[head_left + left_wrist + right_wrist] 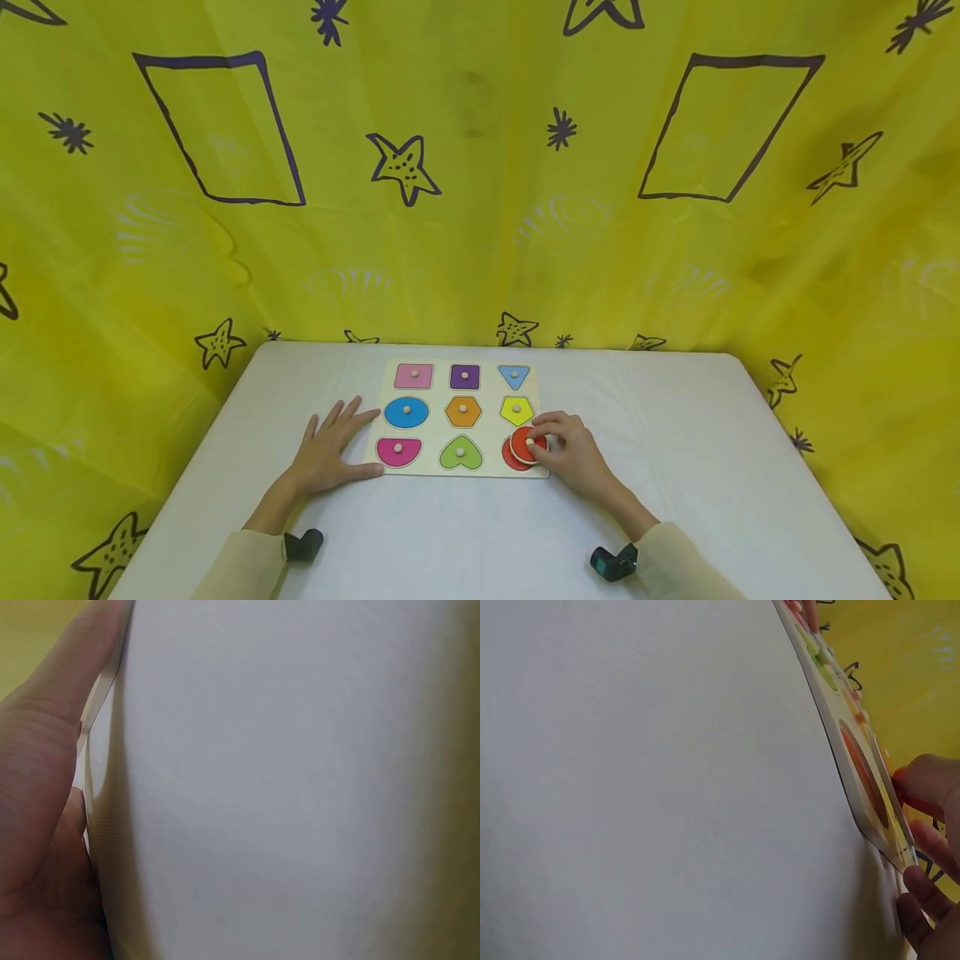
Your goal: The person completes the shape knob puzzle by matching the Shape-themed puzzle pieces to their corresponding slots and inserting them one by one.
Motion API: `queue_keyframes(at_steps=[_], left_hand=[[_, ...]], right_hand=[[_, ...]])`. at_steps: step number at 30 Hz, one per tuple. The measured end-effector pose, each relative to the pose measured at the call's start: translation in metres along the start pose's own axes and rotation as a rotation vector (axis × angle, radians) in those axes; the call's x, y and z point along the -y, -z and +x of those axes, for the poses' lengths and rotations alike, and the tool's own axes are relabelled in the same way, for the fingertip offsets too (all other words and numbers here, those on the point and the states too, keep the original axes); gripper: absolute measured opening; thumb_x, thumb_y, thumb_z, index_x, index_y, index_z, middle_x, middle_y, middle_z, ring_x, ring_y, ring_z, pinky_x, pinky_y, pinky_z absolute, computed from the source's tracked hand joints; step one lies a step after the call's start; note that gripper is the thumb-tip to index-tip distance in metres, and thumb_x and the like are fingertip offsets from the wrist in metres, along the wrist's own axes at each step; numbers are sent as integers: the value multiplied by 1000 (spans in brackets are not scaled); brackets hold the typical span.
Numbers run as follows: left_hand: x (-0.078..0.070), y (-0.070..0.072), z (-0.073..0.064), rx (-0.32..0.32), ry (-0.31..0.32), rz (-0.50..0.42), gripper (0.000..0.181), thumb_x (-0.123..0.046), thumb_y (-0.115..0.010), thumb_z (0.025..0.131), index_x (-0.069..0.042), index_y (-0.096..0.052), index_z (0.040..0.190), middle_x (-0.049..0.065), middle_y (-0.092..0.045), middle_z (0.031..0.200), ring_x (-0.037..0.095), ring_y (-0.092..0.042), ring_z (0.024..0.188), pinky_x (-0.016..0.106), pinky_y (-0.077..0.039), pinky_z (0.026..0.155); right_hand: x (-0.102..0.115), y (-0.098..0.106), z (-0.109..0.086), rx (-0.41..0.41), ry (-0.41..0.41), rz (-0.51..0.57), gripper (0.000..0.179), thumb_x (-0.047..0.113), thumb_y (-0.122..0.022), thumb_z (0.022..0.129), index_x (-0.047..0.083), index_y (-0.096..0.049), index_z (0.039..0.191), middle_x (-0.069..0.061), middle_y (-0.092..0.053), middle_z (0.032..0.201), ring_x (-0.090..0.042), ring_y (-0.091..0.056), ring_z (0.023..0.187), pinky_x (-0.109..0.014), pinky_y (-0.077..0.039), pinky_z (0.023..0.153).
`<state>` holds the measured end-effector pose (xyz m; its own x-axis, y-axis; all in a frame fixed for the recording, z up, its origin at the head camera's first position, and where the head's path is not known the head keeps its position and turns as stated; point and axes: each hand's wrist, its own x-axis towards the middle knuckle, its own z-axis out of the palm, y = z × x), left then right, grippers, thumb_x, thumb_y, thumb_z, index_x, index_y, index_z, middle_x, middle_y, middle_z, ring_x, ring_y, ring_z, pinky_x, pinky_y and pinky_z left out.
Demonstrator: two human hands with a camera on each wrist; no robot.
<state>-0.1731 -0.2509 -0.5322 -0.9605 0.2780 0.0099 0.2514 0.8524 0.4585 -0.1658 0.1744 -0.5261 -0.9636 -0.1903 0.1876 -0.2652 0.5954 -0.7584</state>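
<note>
A wooden shape puzzle board (430,458) lies flat on the white table. My right hand (573,458) pinches the knob of a red round puzzle piece (521,452) between thumb and fingers. This disc sits raised and offset over the red circular recess (510,462) at the board's near right corner. In the right wrist view, a gap shows between disc and recess. With fingers spread, my left hand (324,454) touches the board's left edge. The left wrist view shows its thumb (45,735) along the edge.
Other knobbed pieces sit in the board, among them a green heart (461,460), a yellow pentagon (510,416) and a blue oval (393,417). The white table (465,533) reaches back to a yellow curtain (480,250) with drawn stars.
</note>
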Motion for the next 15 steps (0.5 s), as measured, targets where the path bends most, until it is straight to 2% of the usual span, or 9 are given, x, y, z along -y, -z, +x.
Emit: queue_keyframes(at_steps=[7,15], left_hand=[[0,1,-1,-2,-4,-12,97,-66,-79,75,-22,-48,155,19,-27,167,50,-11,153,76,3,116],[0,0,-1,-3,1,-4,97,-66,-79,75,-22,-48,155,20,-28,166,50,-12,153,76,3,116]], right_hand=[[3,-9,-3,-8,26,-6,11,10,-84,84,15,-80,92,2,-69,116,-18,-51,105,-39,-46,87],[4,-14,-5,-14,29,-37,10,10,-85,84,17,-80,89,1,-68,116,-21,-49,109,-40,-49,89]])
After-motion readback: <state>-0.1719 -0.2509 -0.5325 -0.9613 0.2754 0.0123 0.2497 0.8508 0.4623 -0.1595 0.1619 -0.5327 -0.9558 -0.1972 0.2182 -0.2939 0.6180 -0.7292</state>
